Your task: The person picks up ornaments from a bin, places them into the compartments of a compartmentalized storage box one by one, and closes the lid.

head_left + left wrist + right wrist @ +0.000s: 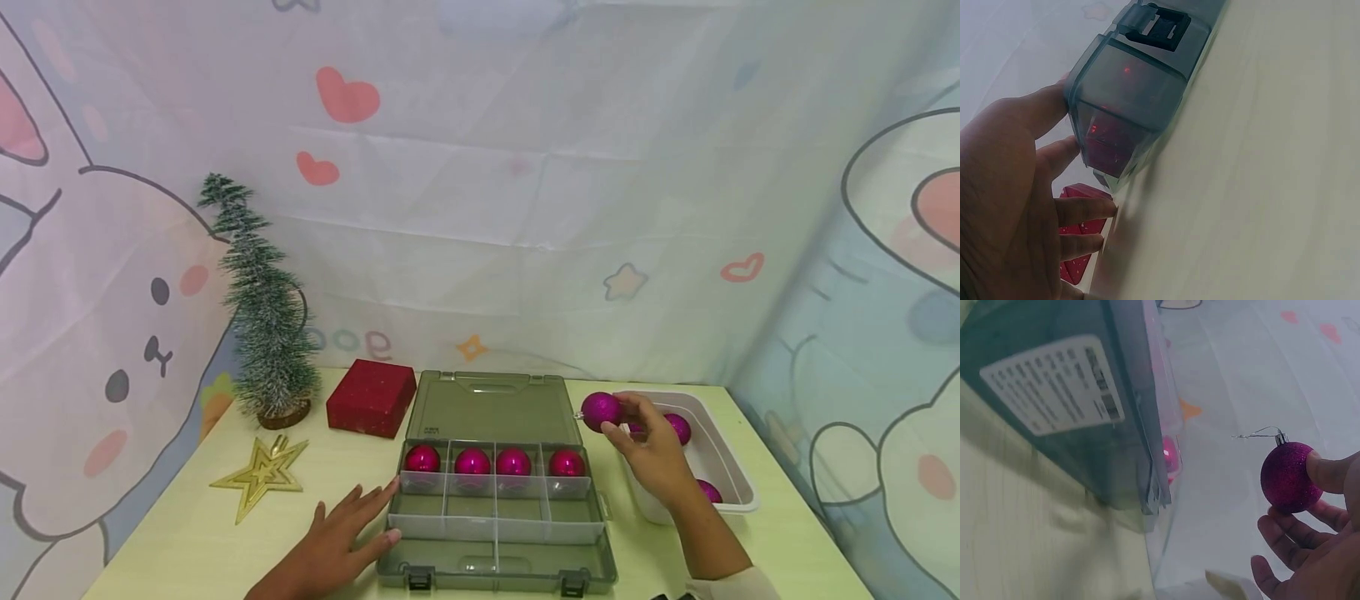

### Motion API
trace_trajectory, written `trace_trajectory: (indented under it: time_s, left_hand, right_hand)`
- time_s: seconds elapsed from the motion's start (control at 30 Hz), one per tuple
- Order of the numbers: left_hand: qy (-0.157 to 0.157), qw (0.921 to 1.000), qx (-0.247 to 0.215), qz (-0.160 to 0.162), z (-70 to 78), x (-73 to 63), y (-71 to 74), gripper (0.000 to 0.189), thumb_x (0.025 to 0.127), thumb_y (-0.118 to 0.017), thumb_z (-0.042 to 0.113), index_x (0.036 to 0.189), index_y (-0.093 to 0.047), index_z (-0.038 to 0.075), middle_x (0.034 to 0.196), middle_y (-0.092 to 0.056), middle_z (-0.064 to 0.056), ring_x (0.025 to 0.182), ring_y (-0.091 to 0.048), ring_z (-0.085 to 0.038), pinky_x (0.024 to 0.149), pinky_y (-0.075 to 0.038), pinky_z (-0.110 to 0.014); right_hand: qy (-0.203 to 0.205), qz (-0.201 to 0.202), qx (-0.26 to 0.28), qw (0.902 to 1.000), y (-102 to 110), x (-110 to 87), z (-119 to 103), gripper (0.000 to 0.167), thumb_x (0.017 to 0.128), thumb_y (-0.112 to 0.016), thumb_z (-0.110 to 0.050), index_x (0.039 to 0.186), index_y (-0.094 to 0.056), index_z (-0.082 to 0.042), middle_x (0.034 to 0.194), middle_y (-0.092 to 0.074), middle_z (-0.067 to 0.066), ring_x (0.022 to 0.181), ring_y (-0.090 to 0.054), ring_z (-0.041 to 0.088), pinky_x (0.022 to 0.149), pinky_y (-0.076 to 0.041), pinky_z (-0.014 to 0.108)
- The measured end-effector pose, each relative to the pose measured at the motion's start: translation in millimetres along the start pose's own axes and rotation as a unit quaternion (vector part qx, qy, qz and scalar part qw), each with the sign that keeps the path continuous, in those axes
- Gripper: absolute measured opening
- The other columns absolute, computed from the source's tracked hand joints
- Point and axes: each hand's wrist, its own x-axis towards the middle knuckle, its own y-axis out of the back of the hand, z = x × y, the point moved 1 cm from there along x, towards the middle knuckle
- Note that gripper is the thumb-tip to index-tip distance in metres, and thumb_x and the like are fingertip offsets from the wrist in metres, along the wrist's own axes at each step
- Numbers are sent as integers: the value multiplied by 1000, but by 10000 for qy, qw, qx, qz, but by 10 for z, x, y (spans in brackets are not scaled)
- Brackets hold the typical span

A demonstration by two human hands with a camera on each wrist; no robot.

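Observation:
My right hand (656,450) pinches a glittery purple bauble (601,412) between thumb and fingers, raised beside the white bin (701,417). In the right wrist view the bauble (1288,477) shows a silver cap and a wire hook. A green divided organizer box (497,508) lies with its lid (491,407) folded back. Several shiny magenta baubles (472,462) fill its back row, one per compartment; the middle and front rows hold nothing. My left hand (333,542) rests with spread fingers against the box's left side, and the left wrist view shows its thumb and forefinger touching that wall (1125,94).
More glittery purple baubles (677,428) lie in the white bin at the right. Left of the organizer are a red box (371,398), a gold star (264,475) and a small frosted tree (270,333). A printed curtain (525,208) hangs behind the table (172,550).

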Motion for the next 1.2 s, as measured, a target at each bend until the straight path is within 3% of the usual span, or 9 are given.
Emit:
trace_trajectory:
  time_s: [0.33,0.67,1.07,1.2]
  left_hand:
    - [-23,10000,8,-49,41,-10,16,72,110,-59,53,174,-35,29,172,-45,-22,164,-23,-60,113,1,-97]
    - [52,10000,-16,-81,28,-13,11,73,111,-59,53,174,-33,29,172,-44,-23,164,-22,-61,112,2,-98]
    - [40,10000,-49,-65,0,-6,1,73,111,-58,55,174,-32,31,173,-43,-22,165,-20,-59,112,5,-97]
    - [0,10000,2,0,8,-12,1,73,110,-58,56,174,-33,30,172,-44,-23,165,-20,-59,113,5,-97]
  right_hand:
    - [55,-122,125,9998,-225,-8,-142,49,105,-76,-18,148,-58,-4,132,-73,17,130,-64,34,107,-51,56]
    - [100,-335,344,9988,-491,-14,-321,50,101,-80,-18,146,-60,-6,134,-73,15,134,-64,36,108,-50,60]
    - [9,-625,957,9934,-753,-67,-539,48,99,-82,-14,143,-63,-8,130,-73,15,128,-67,32,96,-59,37]
    - [48,-701,945,9930,-827,-75,-605,49,99,-82,-15,143,-62,-7,132,-73,15,130,-66,33,99,-59,42]
